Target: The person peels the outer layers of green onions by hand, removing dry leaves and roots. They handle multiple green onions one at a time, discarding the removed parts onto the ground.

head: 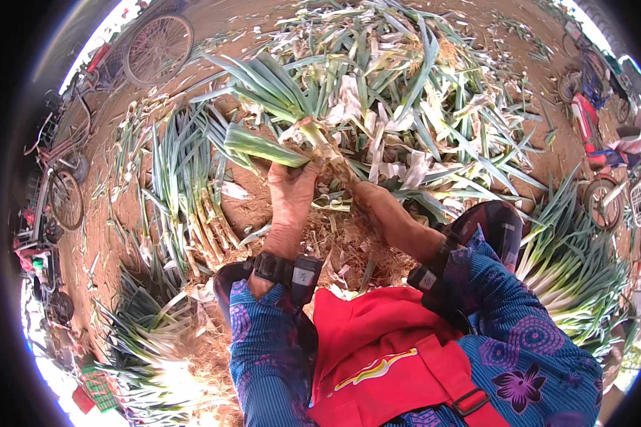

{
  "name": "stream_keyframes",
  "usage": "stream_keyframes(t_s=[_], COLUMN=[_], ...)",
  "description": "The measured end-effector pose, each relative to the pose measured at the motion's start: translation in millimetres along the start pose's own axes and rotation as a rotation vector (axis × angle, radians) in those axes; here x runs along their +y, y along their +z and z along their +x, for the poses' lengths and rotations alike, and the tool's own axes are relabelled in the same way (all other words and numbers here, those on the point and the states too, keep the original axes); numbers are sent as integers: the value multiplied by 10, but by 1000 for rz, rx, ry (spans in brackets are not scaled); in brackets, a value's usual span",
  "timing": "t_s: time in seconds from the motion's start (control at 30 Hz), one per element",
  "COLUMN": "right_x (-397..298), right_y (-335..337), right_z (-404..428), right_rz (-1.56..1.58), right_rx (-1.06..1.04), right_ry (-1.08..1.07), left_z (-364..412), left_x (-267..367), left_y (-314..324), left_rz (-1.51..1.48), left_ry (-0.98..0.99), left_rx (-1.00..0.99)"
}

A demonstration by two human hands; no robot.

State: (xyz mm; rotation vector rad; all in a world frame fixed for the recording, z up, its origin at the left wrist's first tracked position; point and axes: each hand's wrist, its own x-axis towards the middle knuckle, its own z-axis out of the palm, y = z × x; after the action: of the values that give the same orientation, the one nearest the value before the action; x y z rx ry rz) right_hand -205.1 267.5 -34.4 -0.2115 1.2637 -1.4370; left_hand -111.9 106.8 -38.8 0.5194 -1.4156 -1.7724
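In the head view my right hand (371,197) is closed around the lower stem of a leek-like green onion stalk (316,134), whose green leaves point up and to the left. Beside that stem, my left hand (292,184) pinches a broad green outer leaf (264,148) between thumb and fingers; the leaf sticks out to the left. Whether it is still joined to the stalk cannot be told. Below both hands lies a heap of stringy brown roots (334,240). Just left of my left hand rests a bundle of unpeeled stalks (184,187) with brownish stems.
A large pile of leaves and pale peelings (406,101) spreads ahead. Whitish-stemmed onions lie in heaps at the lower left (149,352) and right (571,283). Bicycles stand on the left (64,197) and small wheeled vehicles on the right (601,197). A green crate (99,387) sits lower left.
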Motion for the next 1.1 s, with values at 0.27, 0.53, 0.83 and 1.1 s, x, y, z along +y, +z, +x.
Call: stream_keyframes(t_s=[0.27,0.53,0.83,1.1], right_x=[-198,-116,79,261], right_y=[79,4,-156,-309], right_z=[-6,-14,332,639], right_rz=[196,443,100,168], right_rx=[77,-123,-42,185], right_ry=[153,-119,-192,-114], left_z=[-411,-871,-1351,-1756], left_x=[487,648,1037,1467], left_y=[216,416,452,386], left_rz=[166,570,570,393], left_ry=[123,388,196,177], left_rx=[-215,-291,-469,-293])
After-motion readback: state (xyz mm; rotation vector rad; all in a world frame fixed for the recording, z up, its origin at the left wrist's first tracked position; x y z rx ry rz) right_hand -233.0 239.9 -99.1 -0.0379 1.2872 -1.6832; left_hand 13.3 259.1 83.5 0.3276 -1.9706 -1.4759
